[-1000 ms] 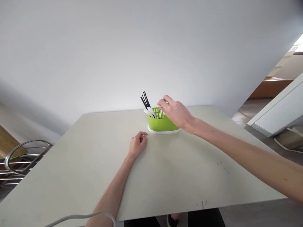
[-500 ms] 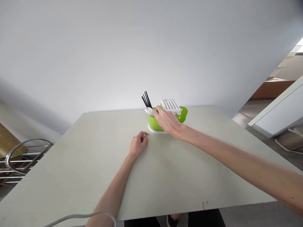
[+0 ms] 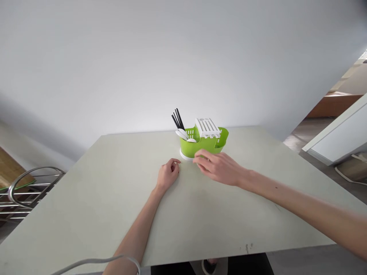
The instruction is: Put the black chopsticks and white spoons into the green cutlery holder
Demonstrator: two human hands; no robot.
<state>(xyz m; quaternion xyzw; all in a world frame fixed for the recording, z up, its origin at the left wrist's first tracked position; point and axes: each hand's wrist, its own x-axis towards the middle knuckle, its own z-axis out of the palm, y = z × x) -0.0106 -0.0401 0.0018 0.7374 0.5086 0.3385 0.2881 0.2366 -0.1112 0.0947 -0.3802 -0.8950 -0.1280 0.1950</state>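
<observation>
A green cutlery holder (image 3: 205,145) with a white base stands on the table near the wall. Several black chopsticks (image 3: 178,119) and white spoons (image 3: 181,134) lean in its left compartment. A white slotted rack (image 3: 207,127) sits across its middle. My right hand (image 3: 219,167) hovers just in front of the holder, fingers loosely bent and apart, with nothing visible in them. Resting on the table to the front left of the holder, my left hand (image 3: 168,172) is loosely curled, its fingers partly apart and nothing seen in it.
The pale table (image 3: 114,183) reaches back to a white wall (image 3: 143,68). A metal rack (image 3: 25,191) stands beyond the left edge. A grey cable (image 3: 94,261) crosses my left forearm at the front. A white cabinet (image 3: 338,130) is off to the right.
My right hand has let go at the spoons and drawn back toward me, down in front of the holder. A spoon end now shows where it was. The left hand stays put.
</observation>
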